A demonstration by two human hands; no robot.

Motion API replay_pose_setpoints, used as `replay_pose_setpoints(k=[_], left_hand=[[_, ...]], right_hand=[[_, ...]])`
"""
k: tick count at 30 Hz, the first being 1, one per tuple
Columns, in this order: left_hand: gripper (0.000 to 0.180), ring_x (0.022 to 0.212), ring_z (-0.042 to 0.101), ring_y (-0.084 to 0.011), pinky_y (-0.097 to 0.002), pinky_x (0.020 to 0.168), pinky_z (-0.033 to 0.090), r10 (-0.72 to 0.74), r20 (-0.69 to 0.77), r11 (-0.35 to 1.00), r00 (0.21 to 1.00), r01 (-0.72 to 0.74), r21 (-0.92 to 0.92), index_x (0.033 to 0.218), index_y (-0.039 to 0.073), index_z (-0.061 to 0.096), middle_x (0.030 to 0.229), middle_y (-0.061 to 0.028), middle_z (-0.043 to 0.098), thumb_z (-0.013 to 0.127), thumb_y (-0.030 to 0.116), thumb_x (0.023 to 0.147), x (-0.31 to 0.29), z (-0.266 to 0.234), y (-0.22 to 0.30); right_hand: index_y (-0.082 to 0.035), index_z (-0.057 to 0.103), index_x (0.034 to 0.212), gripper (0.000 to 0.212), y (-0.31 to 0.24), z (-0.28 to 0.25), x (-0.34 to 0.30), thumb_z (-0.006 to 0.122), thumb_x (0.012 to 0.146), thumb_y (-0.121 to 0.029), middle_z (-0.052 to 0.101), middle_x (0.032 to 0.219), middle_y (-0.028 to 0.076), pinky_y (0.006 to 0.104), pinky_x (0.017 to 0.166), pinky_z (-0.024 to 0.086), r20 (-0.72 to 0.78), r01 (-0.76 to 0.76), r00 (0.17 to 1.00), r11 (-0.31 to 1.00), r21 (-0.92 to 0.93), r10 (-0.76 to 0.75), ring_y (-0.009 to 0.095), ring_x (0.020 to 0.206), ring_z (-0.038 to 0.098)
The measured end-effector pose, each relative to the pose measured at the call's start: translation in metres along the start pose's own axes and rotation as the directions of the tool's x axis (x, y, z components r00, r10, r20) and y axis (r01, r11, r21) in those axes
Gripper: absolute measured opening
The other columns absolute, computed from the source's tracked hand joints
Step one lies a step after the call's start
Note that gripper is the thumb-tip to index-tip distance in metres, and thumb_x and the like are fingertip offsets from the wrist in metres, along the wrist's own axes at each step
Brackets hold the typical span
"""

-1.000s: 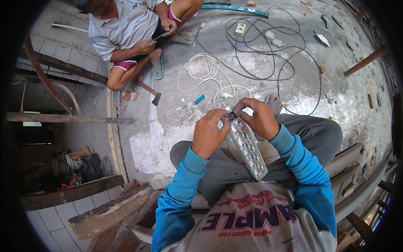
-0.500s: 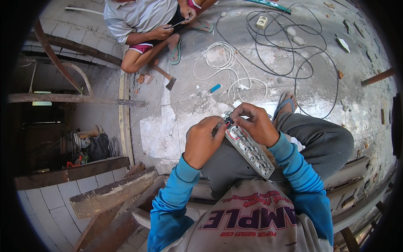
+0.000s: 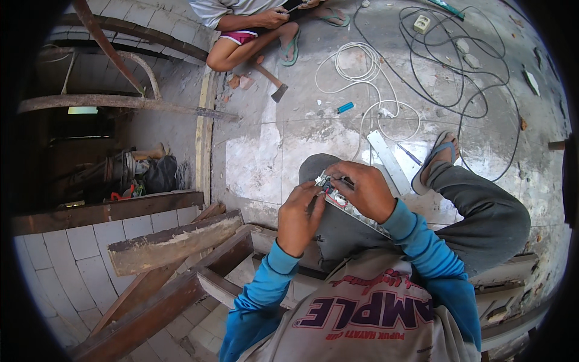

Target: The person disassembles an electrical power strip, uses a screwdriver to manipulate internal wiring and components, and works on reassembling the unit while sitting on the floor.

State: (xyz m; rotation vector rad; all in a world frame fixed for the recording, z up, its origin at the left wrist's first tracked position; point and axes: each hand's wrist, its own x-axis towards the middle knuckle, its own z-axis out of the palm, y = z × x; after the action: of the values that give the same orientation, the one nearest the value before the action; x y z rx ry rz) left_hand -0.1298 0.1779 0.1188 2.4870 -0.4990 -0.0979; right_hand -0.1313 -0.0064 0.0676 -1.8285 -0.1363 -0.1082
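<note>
An opened power strip rests over my lap, its inner side up with metal contacts and a red wire showing. At its far end, a small dark part sits among wires. My left hand is closed, thumb and fingers pinching at that end from the left. From the right, my right hand bends its fingers over the same end, also closed. Its palm hides part of the strip. A white cable runs away from the far end. Exactly which wire each fingertip grips is hidden.
On the floor lie a flat white strip cover, a screwdriver, a blue piece, an axe, and a black cable with a socket. Another person sits ahead. Wooden beams stand at left.
My view has shifted, so the floor things sit farther right and lower. The strip lies at a different tilt, and the cover and screwdriver show fully. Both hands stay at its far end.
</note>
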Motion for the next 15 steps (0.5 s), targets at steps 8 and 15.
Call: replay_pose_setpoints(k=[8,15], left_hand=[[0.017,0.093,0.071,-0.0274,-0.0330,0.082,0.055,-0.030,-0.163,0.997,0.986,0.017,-0.080,0.099,0.000,0.073,0.108,-0.0174,0.071,0.073,-0.001,0.083,-0.004,0.013,-0.003],[0.017,0.100,0.070,-0.0325,-0.0372,0.084,0.056,-0.059,-0.238,0.998,0.969,0.057,-0.016,0.103,-0.001,0.073,0.113,-0.0182,0.070,0.071,0.004,0.088,-0.017,0.022,-0.002]], right_hand=[[-0.011,0.067,0.105,0.018,-0.002,-0.003,0.003,0.066,0.088,-0.013,0.071,0.094,0.010,0.0405,0.068,0.056,0.032,0.193,0.981,0.964,-0.183,-0.190,0.031,0.083,0.069],[-0.010,0.065,0.103,0.019,-0.010,-0.004,0.009,0.068,0.084,-0.014,0.070,0.088,0.010,0.0411,0.066,0.055,0.106,0.230,0.972,0.942,-0.246,-0.210,0.031,0.080,0.069]])
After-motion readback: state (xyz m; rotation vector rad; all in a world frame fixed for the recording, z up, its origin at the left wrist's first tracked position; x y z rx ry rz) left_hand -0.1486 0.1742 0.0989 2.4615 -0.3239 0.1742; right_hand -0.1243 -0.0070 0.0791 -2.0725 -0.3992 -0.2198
